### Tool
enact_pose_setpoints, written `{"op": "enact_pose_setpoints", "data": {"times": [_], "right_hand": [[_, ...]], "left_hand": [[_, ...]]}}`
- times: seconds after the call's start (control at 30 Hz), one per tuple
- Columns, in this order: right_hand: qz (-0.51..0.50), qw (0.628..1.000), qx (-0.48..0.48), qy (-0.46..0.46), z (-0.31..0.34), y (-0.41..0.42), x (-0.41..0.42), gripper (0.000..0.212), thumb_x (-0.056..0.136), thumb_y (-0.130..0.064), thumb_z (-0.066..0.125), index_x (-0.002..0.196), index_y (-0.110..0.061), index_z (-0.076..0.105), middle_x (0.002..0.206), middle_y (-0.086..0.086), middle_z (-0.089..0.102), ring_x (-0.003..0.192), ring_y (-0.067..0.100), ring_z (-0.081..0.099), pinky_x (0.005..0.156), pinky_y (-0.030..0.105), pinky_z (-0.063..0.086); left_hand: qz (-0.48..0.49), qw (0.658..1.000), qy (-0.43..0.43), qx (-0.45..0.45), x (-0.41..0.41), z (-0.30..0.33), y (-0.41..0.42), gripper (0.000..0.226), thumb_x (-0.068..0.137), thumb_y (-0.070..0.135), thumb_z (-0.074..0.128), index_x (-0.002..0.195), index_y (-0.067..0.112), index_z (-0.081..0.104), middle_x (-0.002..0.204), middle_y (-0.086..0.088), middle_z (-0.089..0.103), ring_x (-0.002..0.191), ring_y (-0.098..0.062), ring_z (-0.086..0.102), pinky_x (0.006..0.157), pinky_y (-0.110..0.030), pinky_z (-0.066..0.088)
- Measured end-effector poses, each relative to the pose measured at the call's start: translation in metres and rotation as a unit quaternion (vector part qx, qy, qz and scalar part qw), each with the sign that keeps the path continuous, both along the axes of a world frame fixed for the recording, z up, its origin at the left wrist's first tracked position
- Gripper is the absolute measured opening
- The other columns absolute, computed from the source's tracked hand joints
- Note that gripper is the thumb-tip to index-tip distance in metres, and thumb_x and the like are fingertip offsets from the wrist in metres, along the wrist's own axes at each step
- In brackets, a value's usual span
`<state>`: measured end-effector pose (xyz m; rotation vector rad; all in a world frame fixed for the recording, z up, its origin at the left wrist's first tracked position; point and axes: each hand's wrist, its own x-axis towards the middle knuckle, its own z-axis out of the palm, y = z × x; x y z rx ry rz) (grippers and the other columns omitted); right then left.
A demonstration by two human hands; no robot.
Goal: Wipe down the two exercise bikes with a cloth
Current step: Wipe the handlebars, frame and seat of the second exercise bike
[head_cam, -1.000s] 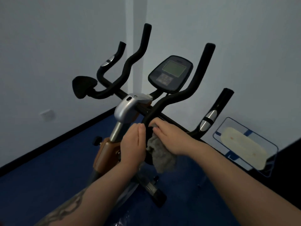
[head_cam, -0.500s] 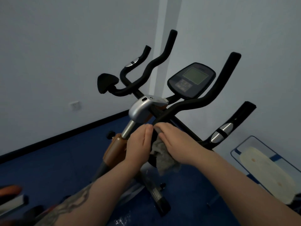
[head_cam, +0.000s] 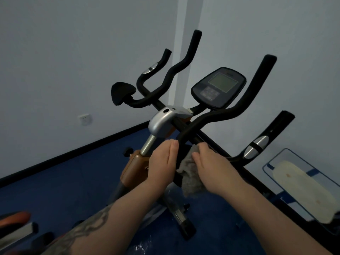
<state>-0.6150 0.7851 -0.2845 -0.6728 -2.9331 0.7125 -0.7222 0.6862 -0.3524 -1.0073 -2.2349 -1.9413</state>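
Since a moment ago the two hands have been drawn slightly apart, so that more of the black handlebar (head_cam: 185, 134) is exposed between them, and the cloth (head_cam: 190, 178) has been carried a little to the right. At the far left edge, part of a second bike (head_cam: 16, 227) is seen — an orange-and-grey piece low on the blue floor (head_cam: 60, 181). The left hand (head_cam: 161, 162) is laid flat against the left side of the handlebar's lower bend, fingers straight and pressed together. The grey cloth is bunched against the bar just right of it, its loose end hanging down. It is gripped by the right hand (head_cam: 211, 168), fingers curled over its top. Above, the console (head_cam: 219, 88) is tilted toward the camera — a blue-framed pad (head_cam: 301, 183) leans by the right wall.
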Motion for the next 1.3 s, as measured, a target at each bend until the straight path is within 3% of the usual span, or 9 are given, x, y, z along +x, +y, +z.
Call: {"op": "enact_pose_setpoints", "data": {"times": [0.13,0.23,0.37,0.5,0.63,0.8,1.07,1.23,1.3], "right_hand": [[-0.012,0.999,0.006,-0.031,0.008,-0.001,-0.018,0.018,0.105,-0.032,0.029,0.096,-0.02,0.04,0.077,-0.007,0.047,0.067,0.008,0.047,0.057,0.031,0.031],[-0.053,0.998,-0.02,0.035,0.008,-0.012,-0.025,0.021,0.105,-0.031,0.029,0.1,-0.021,0.046,0.082,-0.006,0.053,0.077,0.013,0.053,0.067,0.034,0.04],[-0.161,0.986,0.002,0.043,-0.007,-0.033,0.004,0.017,0.103,-0.038,0.026,0.098,-0.027,0.037,0.08,-0.012,0.049,0.069,0.002,0.049,0.053,0.023,0.032],[-0.208,0.977,0.035,0.017,-0.006,-0.04,0.005,0.022,0.103,-0.04,0.022,0.097,-0.025,0.036,0.075,-0.01,0.05,0.064,0.004,0.049,0.049,0.025,0.029],[-0.264,0.962,0.059,0.045,-0.003,-0.044,-0.024,0.022,0.105,-0.033,0.024,0.103,-0.021,0.043,0.089,-0.005,0.052,0.071,0.01,0.048,0.056,0.03,0.032],[-0.316,0.941,0.077,0.093,-0.016,-0.076,-0.005,0.029,0.103,-0.032,0.025,0.124,-0.022,0.043,0.107,-0.001,0.052,0.09,0.014,0.053,0.075,0.033,0.046],[-0.364,0.913,0.184,0.026,-0.014,-0.067,-0.03,0.026,0.104,-0.023,0.029,0.121,-0.016,0.047,0.113,0.004,0.056,0.096,0.019,0.051,0.069,0.03,0.031],[-0.358,0.898,0.254,0.025,-0.038,-0.105,-0.005,0.054,0.098,-0.024,0.042,0.149,-0.008,0.032,0.128,0.011,0.052,0.111,0.026,0.052,0.091,0.037,0.044],[-0.344,0.894,0.288,0.024,-0.039,-0.103,-0.004,0.056,0.098,-0.025,0.043,0.149,-0.005,0.031,0.137,0.015,0.049,0.125,0.029,0.048,0.108,0.042,0.036]], "left_hand": [[-0.002,0.999,0.027,-0.026,0.0,0.002,-0.001,0.033,0.098,0.045,0.031,0.07,0.032,0.045,0.066,0.006,0.049,0.061,-0.012,0.049,0.058,-0.034,0.044],[-0.011,0.997,0.042,-0.057,-0.001,0.005,-0.003,0.035,0.097,0.047,0.028,0.074,0.027,0.044,0.068,0.004,0.049,0.062,-0.012,0.049,0.059,-0.037,0.045],[-0.029,0.993,0.073,-0.085,-0.002,0.005,-0.006,0.042,0.097,0.047,0.025,0.081,0.018,0.05,0.071,0.003,0.05,0.061,-0.012,0.05,0.059,-0.04,0.045],[-0.036,0.992,0.099,-0.072,-0.003,0.005,-0.006,0.045,0.098,0.043,0.025,0.089,0.013,0.057,0.077,0.0,0.055,0.063,-0.015,0.054,0.059,-0.043,0.047],[-0.06,0.989,0.121,-0.064,-0.005,0.008,-0.007,0.043,0.098,0.039,0.028,0.101,0.012,0.061,0.087,-0.003,0.06,0.069,-0.019,0.059,0.061,-0.045,0.051],[-0.095,0.974,0.192,-0.075,-0.012,0.011,-0.008,0.041,0.098,0.03,0.032,0.104,0.007,0.064,0.088,-0.007,0.06,0.06,-0.022,0.057,0.049,-0.044,0.05],[-0.122,0.975,0.179,-0.053,-0.013,0.01,-0.008,0.04,0.097,0.028,0.033,0.108,0.006,0.065,0.093,-0.008,0.061,0.069,-0.023,0.06,0.05,-0.037,0.046],[-0.144,0.976,0.159,-0.042,-0.016,0.008,-0.008,0.026,0.1,0.02,0.041,0.11,0.008,0.062,0.092,-0.005,0.062,0.078,-0.02,0.061,0.056,-0.033,0.046],[-0.146,0.977,0.151,-0.034,-0.015,0.008,-0.009,0.035,0.098,0.028,0.035,0.11,0.009,0.062,0.093,-0.003,0.063,0.08,-0.017,0.06,0.06,-0.028,0.042]]}}
